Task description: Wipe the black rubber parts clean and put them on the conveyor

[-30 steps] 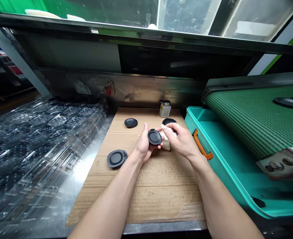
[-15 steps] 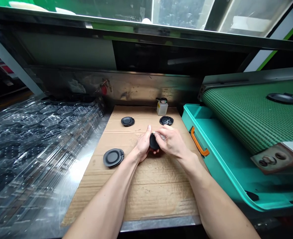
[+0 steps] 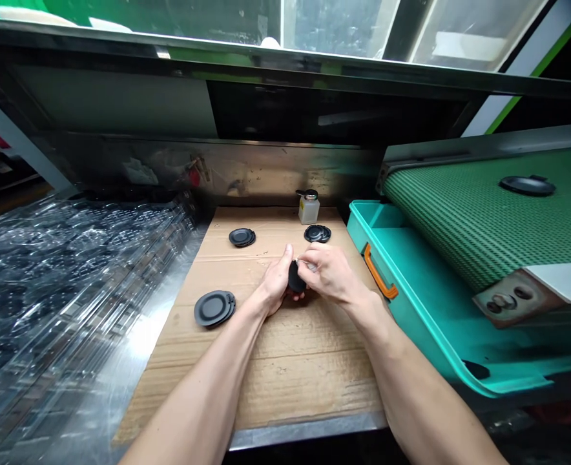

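Observation:
In my left hand [image 3: 276,282] I grip a round black plastic part [image 3: 296,278] by its edge, tilted up above the cardboard, with fingertips showing beneath it. My right hand [image 3: 331,271] is pinched round a thin white stick, like a cotton swab [image 3: 299,261], whose tip meets the part's upper edge. Most of the stick is hidden by the fingers. Left of my forearm lies a stack of round black lids [image 3: 214,308]. Farther back are another small stack of black lids [image 3: 241,237] and a glossy black part [image 3: 317,233].
A small pump bottle [image 3: 309,210] stands at the back of the cardboard sheet [image 3: 309,387]. Clear plastic trays [image 3: 72,271] are piled at left. On the right, a turquoise bin [image 3: 411,342] with an orange handle sits below a green conveyor belt [image 3: 464,200] carrying black parts [image 3: 528,185].
The view has shifted slightly to the right. On the belt the black part has moved nearer and a second one shows at the edge. Both hands keep their grip with little movement.

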Demonstrator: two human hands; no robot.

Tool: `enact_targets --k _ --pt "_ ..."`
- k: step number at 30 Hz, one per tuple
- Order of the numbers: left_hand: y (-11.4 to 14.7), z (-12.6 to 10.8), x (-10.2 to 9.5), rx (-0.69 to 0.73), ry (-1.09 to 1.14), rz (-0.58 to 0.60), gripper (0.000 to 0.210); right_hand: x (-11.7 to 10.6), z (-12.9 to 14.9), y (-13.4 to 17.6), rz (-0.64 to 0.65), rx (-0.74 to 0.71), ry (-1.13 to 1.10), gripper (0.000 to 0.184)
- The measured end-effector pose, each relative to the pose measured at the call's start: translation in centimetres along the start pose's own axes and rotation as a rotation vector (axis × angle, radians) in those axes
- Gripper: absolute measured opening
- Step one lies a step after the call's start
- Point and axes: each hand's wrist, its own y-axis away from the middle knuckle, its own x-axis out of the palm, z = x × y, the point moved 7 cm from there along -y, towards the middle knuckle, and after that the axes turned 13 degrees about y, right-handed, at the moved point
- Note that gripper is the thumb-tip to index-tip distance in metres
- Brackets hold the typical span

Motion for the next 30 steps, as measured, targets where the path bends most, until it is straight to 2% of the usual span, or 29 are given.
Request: enact_targets --k 6,11,15,17,19,21,23,24,27,30 --pt "-0.1 -0.1 0.0 0.002 0.016 -0.001 0.064 0.2 -0.2 -0.1 0.033 0.039 -0.026 0.022" --pt "-0.2 0.1 0.0 0.006 0.022 0.013 0.064 0.2 0.2 -0.2 0.012 0.032 -0.037 0.022" --pt "0.0 -0.3 -0.1 0.031 -0.018 0.006 0.068 0.0 -0.8 0.0 0.072 0.097 -0.065 0.024" --pt "0.3 -1.5 -0.2 0.138 -0.057 -0.029 0.065 -0.7 -1.9 0.2 0.049 0.152 -0.058 0.026" --pt "1.2 -3.5 -0.6 0.348 -0.14 -0.113 0.063 -1.4 -3.4 0.7 0.033 0.243 0.0 0.027" --pt "2.7 -5.5 -0.6 0.583 -0.281 -0.208 0.081 -1.1 -5.3 1.4 0.124 0.363 0.107 0.026" --pt "4.1 -6.7 0.1 0.736 -0.401 -0.256 0.094 -0.3 -6.6 2.1 0.253 0.422 0.211 0.024" --pt "4.6 -7.0 0.5 0.766 -0.427 -0.254 0.094 0.0 -6.8 2.2 0.278 0.415 0.241 0.026" --pt "5.4 -7.2 1.5 0.755 -0.364 -0.245 0.08 0.5 -5.4 1.7 0.212 0.31 0.209 0.039" --pt "5.9 -7.4 1.9 0.744 -0.276 -0.275 0.068 2.0 -3.3 1.5 0.27 0.28 0.153 0.036"
